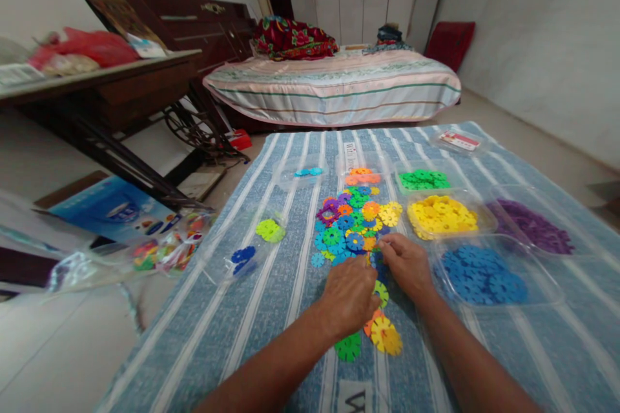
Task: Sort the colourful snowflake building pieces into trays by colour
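A mixed pile of notched plastic discs [345, 222] in several colours lies on the striped cloth. My left hand [349, 290] is at the near edge of the pile, palm down with its fingers curled. Close beside it, my right hand [405, 263] has its thumb and fingertips pressed together at the pile's right edge, by dark blue discs. Whatever either hand holds is hidden by the fingers. A lime green disc [382, 294] shows next to my left hand. Nearer to me lie yellow discs [386, 337], a partly covered orange one and a green disc [349, 347].
On the right, clear plastic boxes hold blue [484, 276], yellow [442, 214], green [423, 179] and purple discs [530, 224]. Boxes with orange [362, 177], light blue [308, 172], lime [270, 230] and dark blue discs [243, 259] stand behind and left. A lidded box [460, 141] sits far right.
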Available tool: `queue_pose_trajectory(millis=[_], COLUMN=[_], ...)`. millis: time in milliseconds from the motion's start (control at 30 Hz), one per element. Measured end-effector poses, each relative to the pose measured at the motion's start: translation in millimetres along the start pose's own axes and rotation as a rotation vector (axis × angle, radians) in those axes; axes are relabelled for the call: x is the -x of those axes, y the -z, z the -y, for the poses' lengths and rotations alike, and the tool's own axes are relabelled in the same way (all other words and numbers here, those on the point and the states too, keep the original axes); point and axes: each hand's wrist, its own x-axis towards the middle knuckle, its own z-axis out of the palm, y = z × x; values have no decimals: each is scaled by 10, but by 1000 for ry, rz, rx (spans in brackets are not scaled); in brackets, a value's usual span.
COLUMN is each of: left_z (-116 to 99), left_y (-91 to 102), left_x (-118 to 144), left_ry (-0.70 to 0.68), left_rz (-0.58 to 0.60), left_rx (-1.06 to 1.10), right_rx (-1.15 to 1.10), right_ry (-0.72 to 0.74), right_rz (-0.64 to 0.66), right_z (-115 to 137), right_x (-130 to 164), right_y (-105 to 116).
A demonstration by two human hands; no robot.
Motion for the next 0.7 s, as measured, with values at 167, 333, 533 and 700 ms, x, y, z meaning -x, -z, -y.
queue_pose_trajectory(millis=[167,333,533,700], left_z=[-8,38,33,40], left_y=[-10,-52,-74,-94], left_x=[-35,-22,6,-6], left_ry=[-25,-29,-7,-34], left_rz=[4,-25,-19,-32], left_rx=[14,63,88,95], right_rx=[-25,-9,5,-17], right_ry=[-8,-11,-9,-5], right_rz=[8,11,12,-6], right_z=[12,-2,1,42], right_x=[-7,-14,-13,-6], right_y=[-4,-1,4,12])
